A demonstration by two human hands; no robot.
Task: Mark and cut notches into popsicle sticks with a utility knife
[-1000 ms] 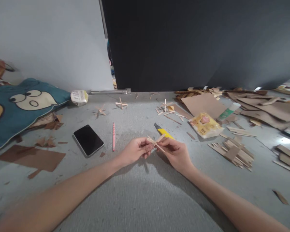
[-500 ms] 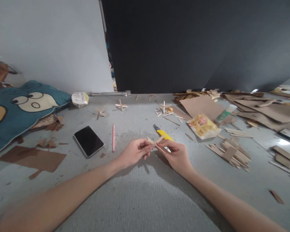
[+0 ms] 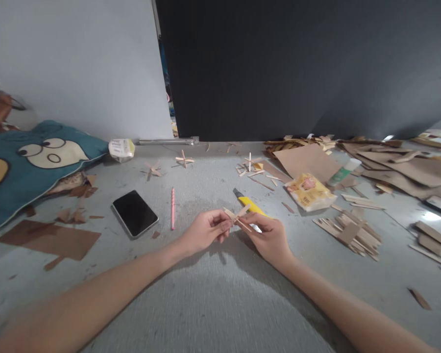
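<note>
Both my hands meet over the grey floor, pinching a small cross of thin wooden sticks (image 3: 237, 216). My left hand (image 3: 205, 230) grips the cross from the left with thumb and fingers closed. From the right, my right hand (image 3: 267, 236) pinches the same piece. A yellow utility knife (image 3: 250, 203) lies on the floor just behind the hands, partly hidden by my right hand.
A black phone (image 3: 134, 213) and a pink pencil (image 3: 172, 208) lie left of the hands. Finished stick crosses (image 3: 184, 159) sit farther back. A yellow packet (image 3: 309, 191), a glue bottle (image 3: 344, 171), cardboard sheets (image 3: 306, 159) and a strip pile (image 3: 353, 230) fill the right. A blue cushion (image 3: 29, 166) lies left.
The hands and the stick cross stay almost in place; the view shifted slightly and my right hand sits a little lower.
</note>
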